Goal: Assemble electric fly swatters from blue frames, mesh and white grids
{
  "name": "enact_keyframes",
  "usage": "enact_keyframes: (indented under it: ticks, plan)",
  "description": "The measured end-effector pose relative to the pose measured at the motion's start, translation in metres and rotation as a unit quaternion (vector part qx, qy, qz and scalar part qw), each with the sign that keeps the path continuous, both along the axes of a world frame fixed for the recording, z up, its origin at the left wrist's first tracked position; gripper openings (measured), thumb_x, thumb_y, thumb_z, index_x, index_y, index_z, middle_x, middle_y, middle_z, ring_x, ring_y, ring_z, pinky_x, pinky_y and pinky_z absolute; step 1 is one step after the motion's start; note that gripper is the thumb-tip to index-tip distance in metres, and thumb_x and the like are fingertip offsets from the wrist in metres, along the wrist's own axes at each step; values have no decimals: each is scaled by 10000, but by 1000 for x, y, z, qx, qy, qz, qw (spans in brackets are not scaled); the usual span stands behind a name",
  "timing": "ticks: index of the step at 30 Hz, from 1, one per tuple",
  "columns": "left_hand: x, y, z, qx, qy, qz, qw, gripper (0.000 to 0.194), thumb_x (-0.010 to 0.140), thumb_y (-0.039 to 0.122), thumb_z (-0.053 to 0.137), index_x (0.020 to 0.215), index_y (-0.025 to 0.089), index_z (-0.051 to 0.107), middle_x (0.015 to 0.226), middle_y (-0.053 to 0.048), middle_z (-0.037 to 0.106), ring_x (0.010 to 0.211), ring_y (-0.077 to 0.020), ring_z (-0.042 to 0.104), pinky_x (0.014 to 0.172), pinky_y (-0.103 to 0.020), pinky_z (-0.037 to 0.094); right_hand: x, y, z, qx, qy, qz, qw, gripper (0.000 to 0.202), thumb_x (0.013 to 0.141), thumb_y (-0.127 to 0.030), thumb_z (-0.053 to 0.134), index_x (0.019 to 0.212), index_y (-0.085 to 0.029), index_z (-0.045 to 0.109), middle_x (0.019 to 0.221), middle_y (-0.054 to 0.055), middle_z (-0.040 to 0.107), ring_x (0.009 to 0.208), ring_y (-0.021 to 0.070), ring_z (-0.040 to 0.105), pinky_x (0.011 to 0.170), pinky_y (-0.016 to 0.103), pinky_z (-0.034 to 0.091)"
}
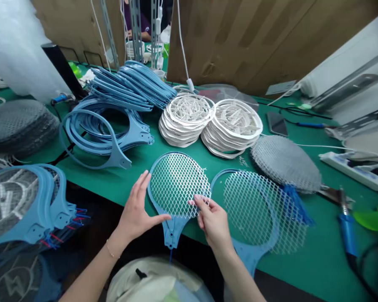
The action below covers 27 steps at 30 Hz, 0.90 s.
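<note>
Pale clothing [157, 281] nearest, below desk edge. Blue racket frame [171, 228] on green desk [94, 180], neck jutting past edge, white mesh [176, 180] over hoop. Left hand [135, 212]: grip spread wide apart at hoop's left rim. Right hand [212, 220]: grip clamped on mesh, lower right. Beside: second blue frame [248, 251], loose mesh [292, 235] overlapping.

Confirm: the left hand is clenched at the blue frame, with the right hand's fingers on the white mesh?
Not clenched: the head view shows the left hand open at the blue frame. The right hand's fingers are on the white mesh.
</note>
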<state>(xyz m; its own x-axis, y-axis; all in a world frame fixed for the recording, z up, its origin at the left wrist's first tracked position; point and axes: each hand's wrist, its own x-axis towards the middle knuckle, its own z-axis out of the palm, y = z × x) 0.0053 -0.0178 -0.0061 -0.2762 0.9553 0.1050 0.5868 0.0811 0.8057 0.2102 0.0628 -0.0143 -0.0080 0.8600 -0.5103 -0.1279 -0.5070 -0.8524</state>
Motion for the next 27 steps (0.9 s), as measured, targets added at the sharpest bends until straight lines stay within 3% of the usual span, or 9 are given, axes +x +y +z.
enact_keyframes:
  ticks: [4, 9, 14, 22, 27]
  plan:
    - [-2, 1, -8, -52, 52, -78, 994, 1117, 680, 587, 842, 1587, 302, 256, 1661, -120, 226, 1527, -385, 168, 1220, -549, 199, -6, -2, -1, -12, -1, -5, 1000, 606, 504, -573, 904, 844, -122, 684, 806, 103, 759, 285, 23, 357, 292, 197, 223]
    - [-5, 3, -10, -49, 67, -90, 992, 1143, 697, 580, 833, 1604, 302, 197, 1669, -116, 201, 1526, -376, 183, 1204, -534, 258, -8, -5, -4, 2, -3, -13, 1000, 575, 560, -564, 883, 866, -120, 686, 843, 122, 768, 282, 23, 370, 298, 192, 248]
    - [-8, 4, -11, -52, 47, -94, 993, 1116, 658, 567, 861, 1580, 298, 293, 1653, -115, 255, 1520, -374, 208, 1212, -527, 247, -13, -4, -7, -6, -33, 13, 999, 594, 562, -613, 854, 849, -119, 692, 867, 150, 770, 271, 46, 395, 270, 201, 255]
    - [-14, 6, -21, -60, 93, -140, 984, 872, 713, 592, 813, 1475, 306, 498, 1591, -80, 400, 1526, -363, 192, 1233, -542, 161, -16, -4, -9, -19, -49, 16, 998, 586, 543, -622, 840, 809, -119, 698, 877, 163, 769, 270, 59, 418, 262, 206, 274]
    - [-18, 8, -20, -80, 100, -150, 980, 872, 719, 614, 797, 1474, 291, 502, 1571, -84, 431, 1523, -359, 207, 1236, -545, 132, 3, -1, 8, -32, -146, 112, 982, 615, 636, -736, 734, 746, -131, 707, 748, 133, 748, 252, 95, 419, 278, 246, 266]
